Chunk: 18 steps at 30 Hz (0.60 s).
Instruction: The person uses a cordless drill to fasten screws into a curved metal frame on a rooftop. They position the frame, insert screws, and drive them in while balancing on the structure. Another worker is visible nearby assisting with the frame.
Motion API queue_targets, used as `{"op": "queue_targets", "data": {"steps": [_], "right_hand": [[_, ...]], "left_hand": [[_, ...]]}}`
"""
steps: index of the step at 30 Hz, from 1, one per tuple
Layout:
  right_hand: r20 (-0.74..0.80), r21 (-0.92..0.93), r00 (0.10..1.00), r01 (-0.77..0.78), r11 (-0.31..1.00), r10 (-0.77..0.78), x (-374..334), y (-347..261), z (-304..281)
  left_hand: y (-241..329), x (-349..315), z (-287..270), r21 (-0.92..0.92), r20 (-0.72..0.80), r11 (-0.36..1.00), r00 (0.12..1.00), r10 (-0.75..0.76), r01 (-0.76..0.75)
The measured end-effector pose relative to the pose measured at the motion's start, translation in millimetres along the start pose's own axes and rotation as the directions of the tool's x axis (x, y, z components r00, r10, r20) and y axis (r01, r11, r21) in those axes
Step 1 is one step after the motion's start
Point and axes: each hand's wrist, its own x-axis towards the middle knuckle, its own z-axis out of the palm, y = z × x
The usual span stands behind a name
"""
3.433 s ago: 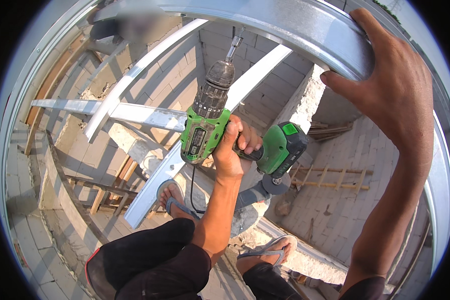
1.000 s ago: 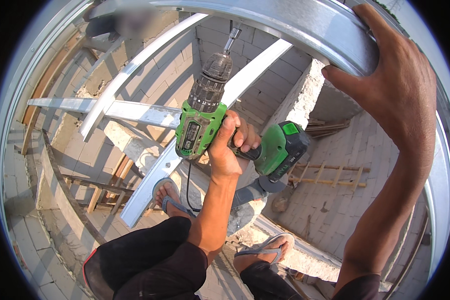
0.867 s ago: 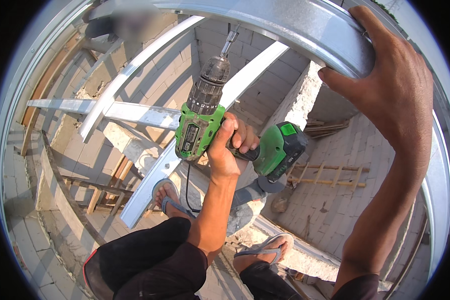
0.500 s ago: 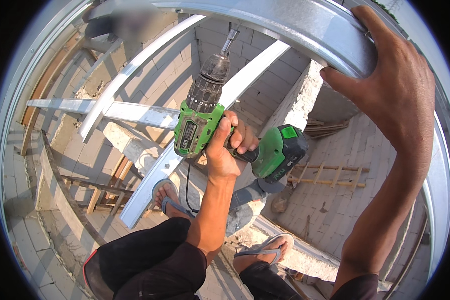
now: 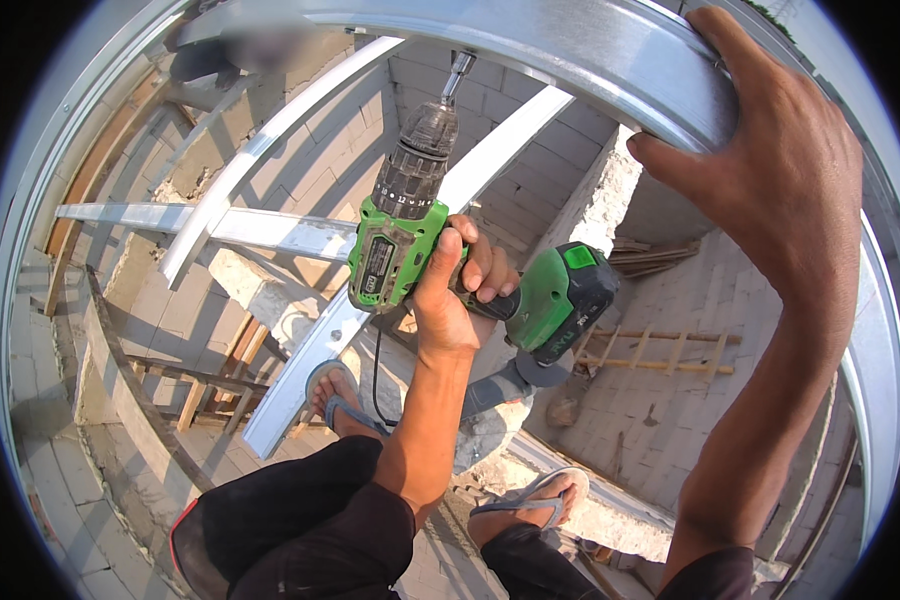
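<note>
My left hand (image 5: 460, 285) is wrapped round the grip of a green and black cordless drill (image 5: 400, 250), which points up and away from me. A bright metal socket bit (image 5: 458, 75) sits in its chuck, and the bit's tip meets the near lower edge of a silvery metal channel beam (image 5: 590, 55). Whether a screw is in the tip is too small to tell. Farther right, my right hand (image 5: 785, 170) grips the same beam, thumb below its near edge and fingers over the far side; some of those fingers are hidden.
Thinner metal channels (image 5: 305, 400) cross below the drill. My sandalled feet (image 5: 535, 500) stand on the top of a rough block wall (image 5: 610, 190), high above the floor. A wooden ladder (image 5: 660, 350) lies lower right. A blurred person (image 5: 205, 60) is at the upper left.
The drill has shifted slightly, and its bit stands a little more upright against the beam's edge. My right hand and the beam have moved slightly left and up in view.
</note>
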Motion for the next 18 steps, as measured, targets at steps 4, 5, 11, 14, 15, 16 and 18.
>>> {"op": "queue_targets", "data": {"steps": [4, 5, 11, 14, 15, 16, 18], "right_hand": [[0.006, 0.018, 1.000, -0.022, 1.000, 0.022, -1, -3, 0], [0.009, 0.025, 0.999, -0.034, 0.999, 0.034, -3, -6, 1], [0.061, 0.113, 0.981, -0.188, 0.976, 0.182, -3, -24, -3], [0.238, 0.118, 0.939, -0.283, 0.952, 0.249, -4, -26, -8], [0.229, 0.102, 0.943, -0.271, 0.957, 0.242, -4, -27, -8], [0.228, 0.089, 0.944, -0.266, 0.960, 0.240, -5, -28, -9], [0.234, 0.071, 0.942, -0.262, 0.962, 0.239, -5, -28, -9]], "left_hand": [[-2, 0, 1, -0.015, -0.005, 1.000, 1.000, -0.007, 0.006], [-3, 0, 1, 0.010, -0.004, 1.000, 1.000, 0.010, -0.010], [0, -1, 2, 0.034, -0.014, 0.999, 1.000, 0.025, -0.025], [-6, -1, 2, 0.006, -0.008, 0.999, 0.999, 0.032, -0.032], [-7, -1, 2, -0.005, 0.009, 0.999, 0.999, 0.035, -0.035], [-8, 0, 1, -0.006, 0.031, 0.999, 0.999, 0.034, -0.034], [-5, 0, -2, 0.033, 0.026, 0.999, 0.999, 0.027, -0.028]]}}
